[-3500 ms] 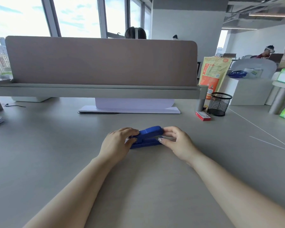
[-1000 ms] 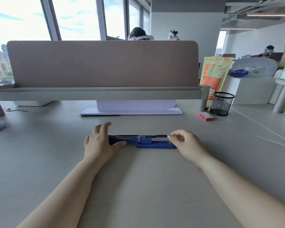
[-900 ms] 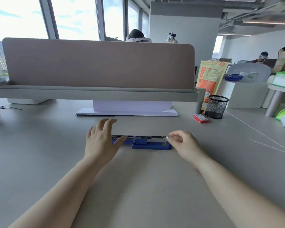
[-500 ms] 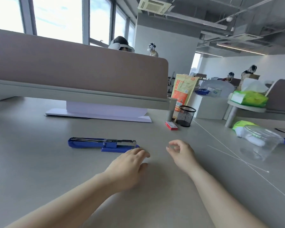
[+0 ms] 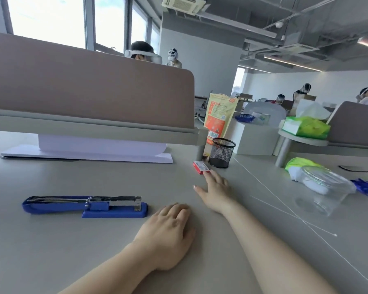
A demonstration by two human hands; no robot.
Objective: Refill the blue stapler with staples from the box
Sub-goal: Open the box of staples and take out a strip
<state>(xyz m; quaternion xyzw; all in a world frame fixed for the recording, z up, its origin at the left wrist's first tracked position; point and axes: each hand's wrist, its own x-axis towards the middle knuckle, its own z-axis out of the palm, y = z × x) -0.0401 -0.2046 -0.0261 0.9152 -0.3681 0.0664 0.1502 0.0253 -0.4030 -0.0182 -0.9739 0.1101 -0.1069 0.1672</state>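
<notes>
The blue stapler [image 5: 84,205] lies folded flat open on the grey desk at the left, its metal staple channel facing up. The small red staple box [image 5: 201,167] lies farther back, beside the mesh cup. My right hand [image 5: 216,190] stretches across the desk with fingers spread, its fingertips just short of the box and holding nothing. My left hand [image 5: 168,232] rests palm down on the desk to the right of the stapler, not touching it.
A black mesh pen cup [image 5: 222,152] stands right behind the box, next to the divider post [image 5: 200,145]. An orange bag [image 5: 218,115] stands behind it. A clear plastic container [image 5: 325,188] and green wrapping sit at the right. A white monitor base [image 5: 87,154] lies under the divider shelf.
Both hands have left the opened stapler. My right hand has reached forward toward the red box, and the view has swung to the right, putting the stapler at the left.
</notes>
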